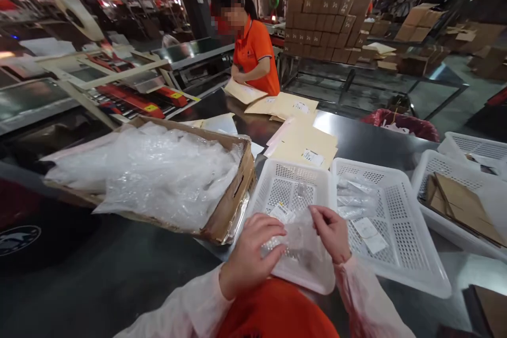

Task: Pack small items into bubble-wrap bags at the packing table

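Note:
My left hand (249,253) and my right hand (330,232) both grip a small clear plastic bag (297,237) with a white label and something small and shiny inside. The bag's contents are hard to make out through the plastic. Under my hands sits a white perforated plastic basket (289,190). Beside it, a second white basket (400,222) holds several small clear bags (356,198) and a white label card (370,235). Both my sleeves are pale, translucent covers.
A cardboard box of clear plastic bags (166,174) stands to my left on the dark metal table (119,259). Manila envelopes (304,142) lie ahead. A third basket with cardboard (455,195) is on the right. A co-worker (253,47) in orange handles envelopes across the table.

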`<state>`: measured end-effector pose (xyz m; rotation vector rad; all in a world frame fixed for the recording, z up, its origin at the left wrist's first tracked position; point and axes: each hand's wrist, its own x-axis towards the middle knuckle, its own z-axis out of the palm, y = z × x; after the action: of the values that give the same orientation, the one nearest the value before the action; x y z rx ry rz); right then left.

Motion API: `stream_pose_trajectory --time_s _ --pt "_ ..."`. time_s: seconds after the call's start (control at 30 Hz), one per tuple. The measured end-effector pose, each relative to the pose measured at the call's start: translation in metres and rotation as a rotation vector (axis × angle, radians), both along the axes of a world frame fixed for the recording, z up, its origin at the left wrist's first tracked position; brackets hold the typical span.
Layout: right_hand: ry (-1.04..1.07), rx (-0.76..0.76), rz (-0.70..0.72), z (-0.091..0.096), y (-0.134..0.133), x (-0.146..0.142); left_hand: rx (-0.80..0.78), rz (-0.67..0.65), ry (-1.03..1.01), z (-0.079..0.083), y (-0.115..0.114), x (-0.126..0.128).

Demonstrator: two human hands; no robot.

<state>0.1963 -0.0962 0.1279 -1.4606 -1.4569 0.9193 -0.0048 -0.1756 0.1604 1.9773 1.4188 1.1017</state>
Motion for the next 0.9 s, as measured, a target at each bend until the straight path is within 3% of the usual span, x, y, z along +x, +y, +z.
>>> stream_pose_trajectory --time_s 0.07,0.13,0.23,0.33,0.43,0.53,0.63,0.8,0.9 --pt "-0.04 0.065 -0.023 0.006 0.021 0.0 0.103 0.095 -0.009 0.018 0.002 -0.022" --pt "-0.137 0.123 0.054 0.002 0.038 0.0 0.186 0.213 0.065 0.034 0.012 -0.052" --pt "-0.391 0.069 0.42 -0.018 0.047 -0.004 0.201 0.399 0.28 0.049 0.047 -0.107" --pt "-0.561 -0.088 0.797 -0.039 0.037 -0.01 -0.119 0.452 0.564 0.048 0.098 -0.153" --pt "-0.57 -0.196 0.986 -0.044 0.022 -0.018 -0.335 0.487 0.655 0.032 0.145 -0.169" --pt "-0.513 -0.167 1.005 -0.035 0.017 -0.022 -0.339 0.535 0.629 0.014 0.175 -0.166" --pt "-0.479 -0.118 0.923 -0.024 0.02 -0.013 -0.251 0.553 0.57 0.012 0.188 -0.163" --pt "-0.319 -0.148 0.861 -0.012 0.022 0.008 0.031 0.572 0.392 0.041 0.181 -0.18" --pt "-0.18 -0.185 0.885 -0.003 0.027 0.004 0.179 0.625 0.221 0.063 0.166 -0.184"
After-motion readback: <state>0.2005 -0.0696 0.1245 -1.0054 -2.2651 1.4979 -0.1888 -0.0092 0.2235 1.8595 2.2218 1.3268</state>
